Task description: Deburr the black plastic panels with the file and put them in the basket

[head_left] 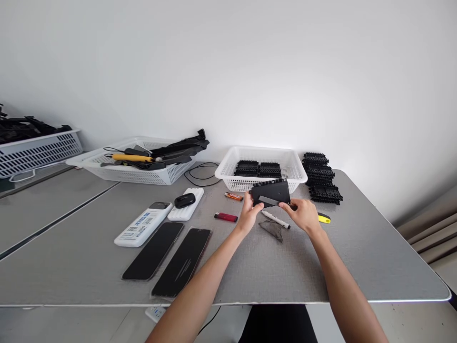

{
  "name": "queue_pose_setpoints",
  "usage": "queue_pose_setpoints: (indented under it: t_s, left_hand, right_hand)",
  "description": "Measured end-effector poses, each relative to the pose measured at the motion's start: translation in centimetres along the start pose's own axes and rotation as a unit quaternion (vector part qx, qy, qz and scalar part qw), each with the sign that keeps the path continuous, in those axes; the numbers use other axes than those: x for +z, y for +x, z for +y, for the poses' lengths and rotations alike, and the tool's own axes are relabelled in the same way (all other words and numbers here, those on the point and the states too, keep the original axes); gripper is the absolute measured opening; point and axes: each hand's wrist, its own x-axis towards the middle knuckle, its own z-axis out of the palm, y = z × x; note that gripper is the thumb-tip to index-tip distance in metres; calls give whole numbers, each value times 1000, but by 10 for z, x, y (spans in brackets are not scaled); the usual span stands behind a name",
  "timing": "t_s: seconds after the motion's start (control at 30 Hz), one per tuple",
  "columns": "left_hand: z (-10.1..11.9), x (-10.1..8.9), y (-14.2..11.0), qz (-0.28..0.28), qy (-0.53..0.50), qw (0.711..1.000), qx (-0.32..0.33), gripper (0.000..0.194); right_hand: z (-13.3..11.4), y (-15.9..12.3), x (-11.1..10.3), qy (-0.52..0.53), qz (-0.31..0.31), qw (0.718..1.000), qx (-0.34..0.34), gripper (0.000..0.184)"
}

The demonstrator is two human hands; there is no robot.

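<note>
Bridging the left hand [247, 213], which pinches its end, and the right hand [304, 215], which clasps a knife [268, 201] laid across its face, a black toothed plate [275, 191] is probably light, stiff and best held by its edges.

One head-worn camera looks forward and down from above the person's lap [277, 326], facing the wall [228, 71]. The view is wide: the left hand [249, 213] and right hand [303, 214] sit near, right of centre, the basket [237, 184] just beyond, the table [271, 278] spreading to both sides. Its exact tilt is hard to judge.
</note>
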Motion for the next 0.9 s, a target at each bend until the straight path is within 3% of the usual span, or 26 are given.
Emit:
queue_pose_setpoints:
  t_s: [0.43, 0.7, 0.9]
  left_hand:
    - [0, -4, 3, -5, 128, 991, 49, 47]
    - [-1, -6, 3, 33, 142, 988, 44, 56]
    - [-1, -7, 2, 8, 119, 993, 16, 42]
  right_hand:
    - [-3, -1, 2, 7, -12, 1000, 14, 64]
    - [0, -1, 1, -13, -12, 1000, 7, 64]
    - [2, 0, 3, -25, -4, 1000, -4, 66]
